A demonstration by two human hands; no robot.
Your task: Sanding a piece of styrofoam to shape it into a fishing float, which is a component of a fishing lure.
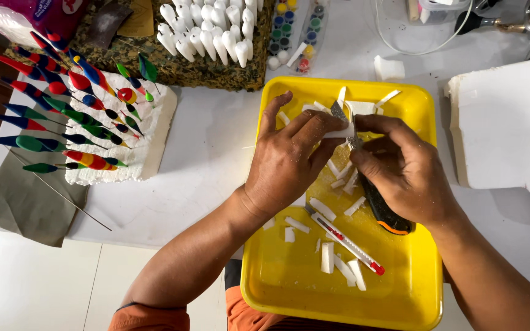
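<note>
Both hands are working over the yellow tray (412, 288), right in its upper middle. The left hand (292, 162) pinches a small white foam piece (340, 131) between thumb and fingers, and the right hand (403, 168) is wrapped around a black-and-orange utility knife (383, 208) with its blade up against that same piece, so the hands are pretty much touching each other. White foam offcuts (332, 257) are scattered all over the tray floor, and a slim red-and-white cutter (348, 242) lies loose near the tray's middle. Left of the tray there's a foam block (154, 141) stuck full of painted fishing floats (72, 116). Right of the tray sits a big white foam slab (504, 122).
</note>
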